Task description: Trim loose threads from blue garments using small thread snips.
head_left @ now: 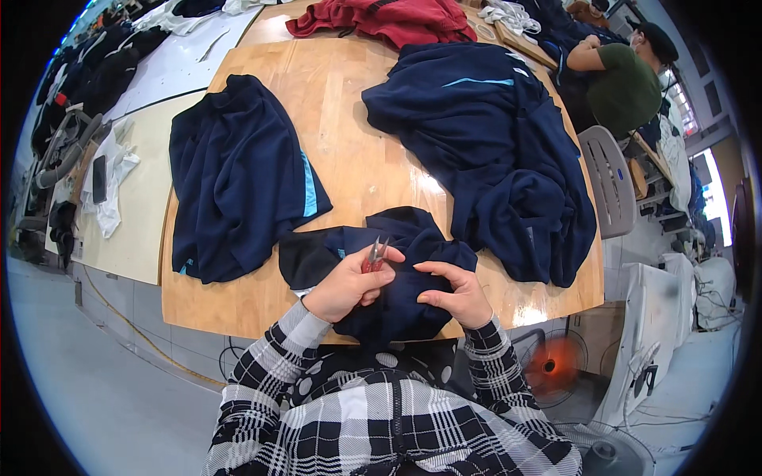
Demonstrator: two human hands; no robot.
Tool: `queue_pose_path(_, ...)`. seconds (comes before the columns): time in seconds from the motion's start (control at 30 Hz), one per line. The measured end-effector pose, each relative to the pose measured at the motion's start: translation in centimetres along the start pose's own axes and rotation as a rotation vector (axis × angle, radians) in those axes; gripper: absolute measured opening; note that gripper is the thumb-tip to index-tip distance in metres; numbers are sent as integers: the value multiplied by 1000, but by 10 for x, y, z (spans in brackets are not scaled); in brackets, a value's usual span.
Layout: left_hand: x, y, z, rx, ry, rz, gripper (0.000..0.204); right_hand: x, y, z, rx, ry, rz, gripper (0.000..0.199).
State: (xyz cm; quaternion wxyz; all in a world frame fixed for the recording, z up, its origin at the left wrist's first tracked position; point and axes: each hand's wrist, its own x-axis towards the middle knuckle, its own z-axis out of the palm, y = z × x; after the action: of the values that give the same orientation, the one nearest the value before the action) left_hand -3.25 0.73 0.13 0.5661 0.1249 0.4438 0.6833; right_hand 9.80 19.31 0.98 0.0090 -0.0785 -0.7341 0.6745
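Observation:
My left hand (pixel 349 284) is closed around small red-handled thread snips (pixel 375 258), their metal tips pointing up and away from me. Just to its right, my right hand (pixel 459 295) hovers over or rests on the cloth, thumb and forefinger apart; I see nothing between them. Under both hands lies a bunched dark navy garment (pixel 397 305) with a black part at its left, at the table's near edge. Left of it is a navy garment piece (pixel 230 182) with a light blue strip. A larger navy garment heap (pixel 508 159), also with a light blue stripe, spreads to the right.
The wooden table (pixel 333 95) has a red garment (pixel 385 20) at its far edge. A phone (pixel 99 178) lies on white cloth on the pale board at left. A grey chair (pixel 607 178) and a seated person (pixel 623 87) are at right; an orange-lit fan (pixel 549 365) stands below.

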Motion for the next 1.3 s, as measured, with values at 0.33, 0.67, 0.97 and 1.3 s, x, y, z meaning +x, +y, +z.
queue_pose_path(0.33, 9, -17, 6, -255, -7, -2, 37, 7, 18, 30, -141, 279, -298, 15)
queue_pose_path(0.67, 12, -23, -4, -248, 44, -24, 34, 10, 35, 21, -13, 445, -140, 6)
queue_pose_path(0.97, 13, -26, 0, 813, 417, 625, 16, 5, 5, 17, 478, 128, 182, 44)
queue_pose_path(1.3, 1, -42, 39, 1139, 588, 890, 20, -4, 2, 48, 449, 383, 48, 50)
